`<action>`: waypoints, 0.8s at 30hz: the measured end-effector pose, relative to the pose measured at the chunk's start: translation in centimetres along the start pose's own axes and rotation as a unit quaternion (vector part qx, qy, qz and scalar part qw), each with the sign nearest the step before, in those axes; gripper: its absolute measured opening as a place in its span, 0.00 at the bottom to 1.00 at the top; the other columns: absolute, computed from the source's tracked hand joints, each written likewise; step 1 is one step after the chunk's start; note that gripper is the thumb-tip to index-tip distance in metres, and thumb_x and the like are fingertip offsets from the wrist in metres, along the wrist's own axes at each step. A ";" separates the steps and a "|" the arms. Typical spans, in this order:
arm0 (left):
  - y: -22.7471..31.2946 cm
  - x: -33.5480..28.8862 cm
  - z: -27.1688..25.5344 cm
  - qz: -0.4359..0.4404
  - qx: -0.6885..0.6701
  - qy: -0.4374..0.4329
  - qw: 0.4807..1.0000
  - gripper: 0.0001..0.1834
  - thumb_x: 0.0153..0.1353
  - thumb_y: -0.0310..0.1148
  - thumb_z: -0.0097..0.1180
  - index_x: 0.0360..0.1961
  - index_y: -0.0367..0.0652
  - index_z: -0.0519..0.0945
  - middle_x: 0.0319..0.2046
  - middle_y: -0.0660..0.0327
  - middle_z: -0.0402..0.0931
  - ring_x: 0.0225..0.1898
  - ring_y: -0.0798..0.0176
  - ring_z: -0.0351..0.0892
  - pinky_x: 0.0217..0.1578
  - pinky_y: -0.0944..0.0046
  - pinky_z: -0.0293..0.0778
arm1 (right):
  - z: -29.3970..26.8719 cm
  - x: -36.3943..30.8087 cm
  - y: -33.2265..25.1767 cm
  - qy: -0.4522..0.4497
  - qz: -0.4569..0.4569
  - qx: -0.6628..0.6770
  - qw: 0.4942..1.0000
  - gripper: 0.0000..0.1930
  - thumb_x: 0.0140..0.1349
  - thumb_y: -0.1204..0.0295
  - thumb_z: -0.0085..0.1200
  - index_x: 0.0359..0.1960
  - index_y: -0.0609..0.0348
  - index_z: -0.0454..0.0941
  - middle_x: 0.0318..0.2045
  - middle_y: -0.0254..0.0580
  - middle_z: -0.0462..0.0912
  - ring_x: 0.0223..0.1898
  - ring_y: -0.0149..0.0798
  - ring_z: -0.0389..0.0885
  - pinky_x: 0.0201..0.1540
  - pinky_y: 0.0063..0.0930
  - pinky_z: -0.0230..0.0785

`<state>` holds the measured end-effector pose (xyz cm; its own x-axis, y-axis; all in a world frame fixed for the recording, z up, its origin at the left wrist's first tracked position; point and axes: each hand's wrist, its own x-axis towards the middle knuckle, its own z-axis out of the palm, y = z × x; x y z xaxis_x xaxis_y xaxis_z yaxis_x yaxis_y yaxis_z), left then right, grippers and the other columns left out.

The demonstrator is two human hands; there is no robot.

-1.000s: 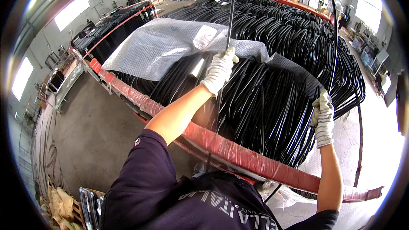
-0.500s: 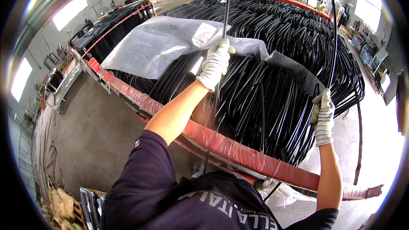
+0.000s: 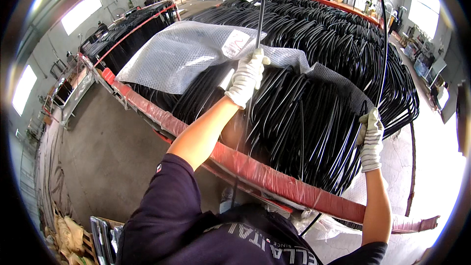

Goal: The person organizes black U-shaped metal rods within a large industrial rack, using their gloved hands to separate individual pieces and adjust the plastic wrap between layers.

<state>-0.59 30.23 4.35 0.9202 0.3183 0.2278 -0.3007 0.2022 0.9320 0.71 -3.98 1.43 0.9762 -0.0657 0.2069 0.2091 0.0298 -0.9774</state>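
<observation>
Both my gloved hands are closed round one long, thin black bent tube point(image 3: 385, 51), which stands up over a rack piled with similar tubes. My left hand point(image 3: 247, 78), in a white knit glove, grips its left leg near the middle of the pile. At the right end of the pile, my right hand point(image 3: 371, 135) holds the other leg. A rounded corner shows at upper right, while part of the top runs out of view. Beneath lie many black bent tubes point(image 3: 289, 122), packed in rows. A clear bubble-wrap sheet point(image 3: 169, 54) with a paper label lies over some.
The rack's near rail point(image 3: 265, 172), wrapped in red film, runs between my body and the pile. Another loaded rack point(image 3: 122, 29) stands at far left. Tan sacks point(image 3: 68, 235) and stacked metal-looking pieces point(image 3: 103, 238) lie at lower left. Crumpled clear plastic point(image 3: 314, 225) hangs below the rail.
Both hands have sunk slightly with the tube, and more of its rounded upper corner and top now shows. My grip is unchanged.
</observation>
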 end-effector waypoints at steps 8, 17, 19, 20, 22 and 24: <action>-0.6 0.4 -0.9 -0.006 -0.027 -0.033 0.999 0.16 0.61 0.45 0.48 0.26 0.43 0.74 0.08 0.72 0.63 0.04 0.76 0.58 0.03 0.76 0.55 | 0.4 -0.4 -0.4 -0.005 0.019 0.023 1.000 0.25 0.59 0.47 0.45 0.19 0.57 0.69 0.06 0.26 0.57 0.05 0.22 0.52 0.08 0.18 0.43; -0.5 0.0 -0.3 -0.003 -0.009 -0.027 1.000 0.15 0.61 0.43 0.50 0.25 0.42 0.74 0.08 0.73 0.61 0.05 0.78 0.57 0.03 0.76 0.53 | -0.3 0.2 0.1 0.026 0.038 -0.006 0.999 0.22 0.60 0.52 0.48 0.17 0.57 0.70 0.05 0.29 0.61 0.04 0.24 0.53 0.07 0.19 0.45; -0.9 0.3 -0.3 -0.020 -0.004 -0.019 1.000 0.16 0.60 0.45 0.50 0.24 0.43 0.73 0.09 0.74 0.60 0.05 0.78 0.55 0.03 0.76 0.52 | -0.7 0.4 0.9 0.027 0.028 0.006 0.999 0.21 0.58 0.53 0.51 0.17 0.56 0.70 0.05 0.28 0.61 0.04 0.24 0.54 0.07 0.19 0.46; -0.5 0.3 -0.3 -0.020 0.001 -0.015 1.000 0.17 0.59 0.46 0.51 0.23 0.44 0.73 0.08 0.75 0.58 0.05 0.78 0.54 0.04 0.76 0.52 | -0.5 0.4 0.8 0.024 0.037 0.008 0.999 0.21 0.58 0.53 0.52 0.17 0.56 0.70 0.05 0.28 0.61 0.04 0.24 0.54 0.06 0.19 0.46; -0.7 0.5 -0.9 -0.008 0.012 -0.013 1.000 0.17 0.58 0.47 0.51 0.23 0.45 0.73 0.07 0.75 0.57 0.05 0.77 0.53 0.05 0.74 0.51 | -0.2 0.3 0.8 0.024 0.051 -0.002 0.998 0.21 0.57 0.52 0.52 0.17 0.56 0.70 0.05 0.28 0.61 0.03 0.24 0.54 0.06 0.19 0.46; -0.4 0.6 -0.8 -0.021 0.004 -0.014 1.000 0.18 0.59 0.47 0.51 0.22 0.45 0.73 0.07 0.75 0.58 0.05 0.77 0.53 0.05 0.74 0.51 | -0.3 0.7 1.7 0.035 0.026 -0.006 0.999 0.22 0.57 0.51 0.52 0.16 0.55 0.68 0.04 0.25 0.57 0.03 0.22 0.50 0.06 0.20 0.39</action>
<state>-0.18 31.10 3.90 0.9388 0.2833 0.1957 -0.2595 0.2085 0.9430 1.76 -4.32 -0.11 0.9791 -0.1340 0.1527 0.1572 0.0235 -0.9873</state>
